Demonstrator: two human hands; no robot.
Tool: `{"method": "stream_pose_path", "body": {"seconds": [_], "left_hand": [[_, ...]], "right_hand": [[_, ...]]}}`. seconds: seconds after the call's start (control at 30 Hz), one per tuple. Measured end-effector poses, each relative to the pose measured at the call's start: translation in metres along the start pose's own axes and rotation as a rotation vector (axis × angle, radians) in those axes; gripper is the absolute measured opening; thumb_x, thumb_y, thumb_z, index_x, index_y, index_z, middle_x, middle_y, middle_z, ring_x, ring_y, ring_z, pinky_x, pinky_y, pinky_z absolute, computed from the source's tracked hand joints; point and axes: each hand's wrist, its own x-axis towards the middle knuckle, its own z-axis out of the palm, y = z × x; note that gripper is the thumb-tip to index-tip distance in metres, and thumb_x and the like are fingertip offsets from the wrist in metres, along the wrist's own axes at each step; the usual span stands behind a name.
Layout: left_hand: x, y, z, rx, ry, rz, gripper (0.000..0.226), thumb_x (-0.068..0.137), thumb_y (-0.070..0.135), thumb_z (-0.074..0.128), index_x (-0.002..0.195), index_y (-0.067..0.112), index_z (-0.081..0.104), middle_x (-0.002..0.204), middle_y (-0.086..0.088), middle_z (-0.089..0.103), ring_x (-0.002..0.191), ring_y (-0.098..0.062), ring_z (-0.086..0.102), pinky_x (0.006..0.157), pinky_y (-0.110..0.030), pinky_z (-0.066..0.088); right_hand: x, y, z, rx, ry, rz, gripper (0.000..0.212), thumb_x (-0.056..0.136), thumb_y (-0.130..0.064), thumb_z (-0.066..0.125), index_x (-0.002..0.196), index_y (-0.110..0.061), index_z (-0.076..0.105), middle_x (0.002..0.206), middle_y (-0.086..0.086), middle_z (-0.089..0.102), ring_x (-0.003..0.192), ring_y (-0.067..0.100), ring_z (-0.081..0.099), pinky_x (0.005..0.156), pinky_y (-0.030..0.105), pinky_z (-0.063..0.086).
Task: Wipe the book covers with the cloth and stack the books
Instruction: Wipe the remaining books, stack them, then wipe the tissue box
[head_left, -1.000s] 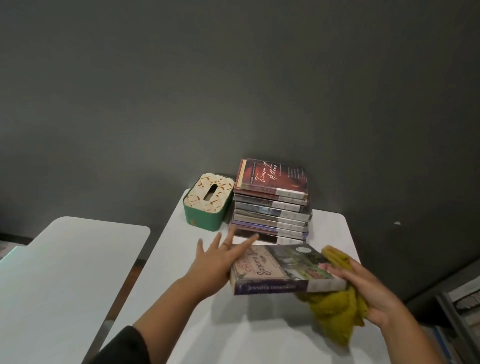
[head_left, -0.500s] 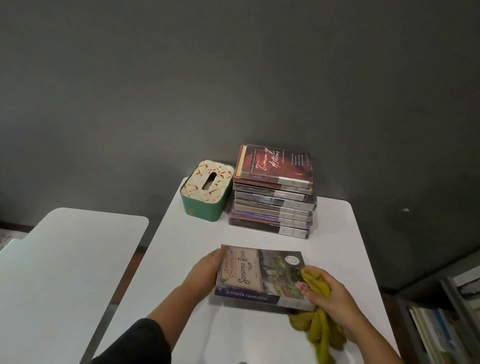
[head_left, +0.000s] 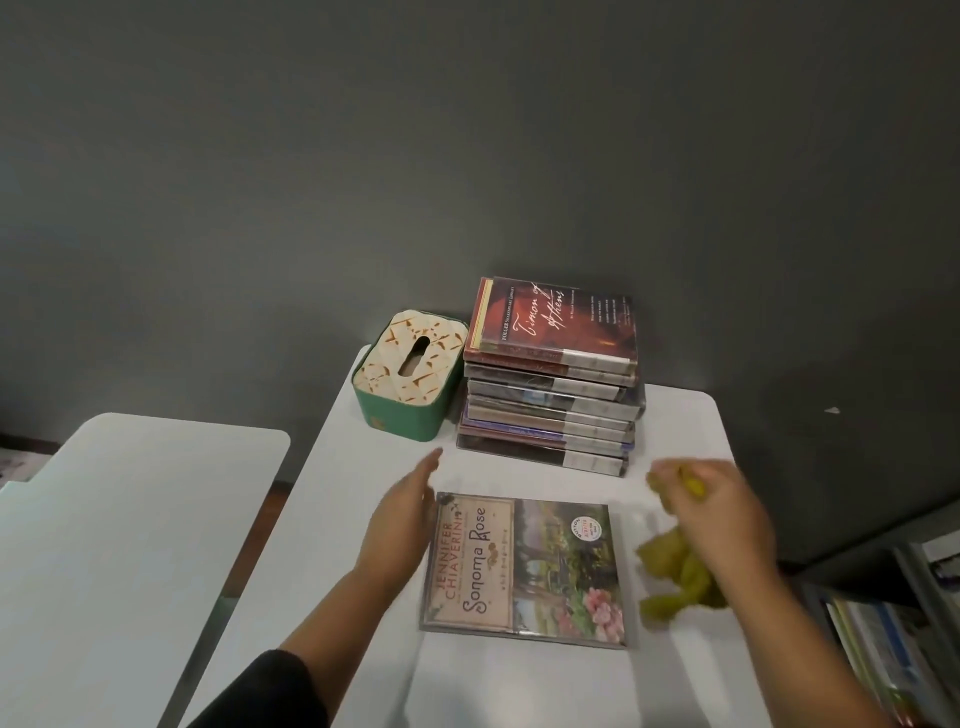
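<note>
A book titled Sonoma Rose (head_left: 524, 569) lies flat, cover up, on the white table (head_left: 519, 686) in front of me. Behind it stands a stack of several books (head_left: 550, 410) with a dark red one on top. My left hand (head_left: 402, 519) hovers just left of the flat book's spine with fingers straight, apart from it. My right hand (head_left: 719, 512) is raised to the right of the book and grips a yellow-green cloth (head_left: 675, 577), which hangs down blurred beneath it.
A green tissue box (head_left: 408, 382) with a patterned cream lid sits left of the stack. A second white table (head_left: 130, 545) stands to the left across a gap. A shelf with books (head_left: 893, 623) is at the lower right. A dark grey wall is behind.
The book, held in both hands before, now lies flat on the table. My left hand has let go and drawn off to the left. My right hand lifted away right with the cloth.
</note>
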Motion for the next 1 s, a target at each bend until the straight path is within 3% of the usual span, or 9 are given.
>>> {"method": "stream_pose_path", "body": {"seconds": [0.13, 0.2, 0.3, 0.4, 0.5, 0.7, 0.8, 0.9, 1.0], "left_hand": [[0.049, 0.050, -0.033, -0.329, 0.263, -0.015, 0.046, 0.098, 0.024, 0.049, 0.142, 0.022, 0.038, 0.139, -0.001, 0.052, 0.121, -0.021, 0.054, 0.095, -0.039, 0.048], [0.076, 0.072, -0.047, -0.392, 0.258, -0.059, 0.050, 0.098, 0.034, 0.047, 0.145, 0.020, 0.035, 0.144, -0.001, 0.047, 0.127, -0.022, 0.049, 0.098, -0.040, 0.045], [0.109, 0.091, -0.055, -0.440, 0.122, -0.181, 0.059, 0.097, 0.049, 0.040, 0.144, 0.013, 0.037, 0.145, -0.007, 0.046, 0.128, -0.028, 0.046, 0.095, -0.039, 0.041], [0.125, 0.095, -0.052, -0.465, 0.053, -0.189, 0.054, 0.098, 0.050, 0.037, 0.110, 0.004, 0.062, 0.109, -0.012, 0.067, 0.097, -0.029, 0.061, 0.074, -0.032, 0.045], [0.130, 0.095, -0.044, -0.387, 0.124, -0.182, 0.051, 0.097, 0.051, 0.039, 0.092, 0.006, 0.063, 0.087, -0.007, 0.067, 0.080, -0.022, 0.063, 0.069, -0.034, 0.049], [0.121, 0.088, -0.044, -0.412, 0.099, -0.175, 0.049, 0.091, 0.053, 0.050, 0.100, 0.005, 0.055, 0.081, 0.003, 0.059, 0.070, -0.008, 0.052, 0.054, -0.021, 0.035], [0.109, 0.087, -0.044, -0.534, -0.009, -0.212, 0.051, 0.089, 0.053, 0.054, 0.109, 0.007, 0.051, 0.085, 0.004, 0.058, 0.074, -0.008, 0.054, 0.057, -0.020, 0.038], [0.093, 0.083, -0.042, -0.673, -0.115, -0.262, 0.053, 0.087, 0.053, 0.056, 0.115, 0.009, 0.048, 0.090, 0.001, 0.060, 0.078, -0.012, 0.057, 0.063, -0.023, 0.043], [0.079, 0.076, -0.039, -0.713, -0.070, -0.250, 0.048, 0.086, 0.047, 0.061, 0.109, 0.007, 0.049, 0.090, 0.001, 0.061, 0.079, -0.011, 0.056, 0.064, -0.022, 0.042]], "right_hand": [[0.052, -0.031, -0.015, 0.319, 0.010, 0.036, 0.026, 0.089, -0.037, 0.059, 0.115, -0.034, 0.060, 0.116, -0.001, 0.058, 0.098, 0.021, 0.059, 0.079, 0.033, 0.048], [0.070, -0.044, -0.015, 0.425, -0.078, 0.100, 0.044, 0.086, -0.038, 0.065, 0.128, -0.033, 0.053, 0.118, -0.002, 0.056, 0.098, 0.019, 0.059, 0.081, 0.035, 0.052], [0.089, -0.055, -0.008, 0.581, -0.288, 0.203, 0.053, 0.082, -0.035, 0.069, 0.131, -0.024, 0.052, 0.111, 0.003, 0.064, 0.087, 0.018, 0.065, 0.065, 0.028, 0.053], [0.096, -0.060, 0.000, 0.599, -0.433, 0.224, 0.039, 0.083, -0.034, 0.067, 0.117, -0.018, 0.058, 0.095, 0.005, 0.068, 0.073, 0.018, 0.067, 0.055, 0.026, 0.055], [0.102, -0.057, 0.006, 0.572, -0.397, 0.196, 0.030, 0.083, -0.033, 0.068, 0.109, -0.026, 0.055, 0.094, 0.002, 0.067, 0.078, 0.020, 0.067, 0.062, 0.029, 0.055], [0.101, -0.050, 0.007, 0.583, -0.421, 0.236, 0.041, 0.080, -0.040, 0.070, 0.112, -0.015, 0.064, 0.093, 0.010, 0.072, 0.079, 0.028, 0.070, 0.072, 0.037, 0.058], [0.093, -0.050, 0.010, 0.596, -0.454, 0.234, 0.041, 0.081, -0.039, 0.068, 0.114, -0.017, 0.060, 0.097, 0.009, 0.070, 0.080, 0.025, 0.070, 0.066, 0.033, 0.058], [0.086, -0.046, 0.011, 0.578, -0.420, 0.211, 0.044, 0.079, -0.042, 0.069, 0.116, -0.019, 0.059, 0.100, 0.007, 0.070, 0.085, 0.026, 0.069, 0.075, 0.038, 0.057], [0.073, -0.041, 0.006, 0.544, -0.435, 0.187, 0.046, 0.076, -0.045, 0.069, 0.114, -0.021, 0.060, 0.099, 0.007, 0.070, 0.083, 0.025, 0.070, 0.074, 0.038, 0.057]]}}
